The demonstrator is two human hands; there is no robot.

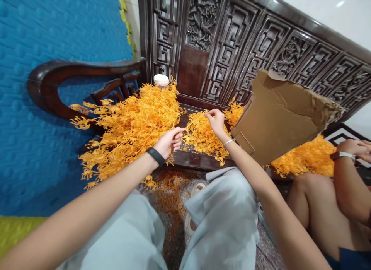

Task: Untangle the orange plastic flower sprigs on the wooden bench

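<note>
A large heap of orange plastic pieces on thin stems (133, 119) lies on the left of the dark wooden bench. My left hand (170, 141) is at its right edge, fingers curled together; an orange strand hangs below them. A smaller orange pile (199, 136) lies between my hands. Above that pile, my right hand (216, 121) has thumb and forefinger pinched at a thin orange strand that reaches toward my left hand. What exactly each pinch holds is too small to tell fully.
Behind the left heap stands a white-lidded container (161, 80). A cardboard piece (281, 115) leans at the right, before another orange pile (307, 156). A person sits far right, hands together. Orange scraps (171, 192) litter the floor. The carved backrest (194, 70) rises behind.
</note>
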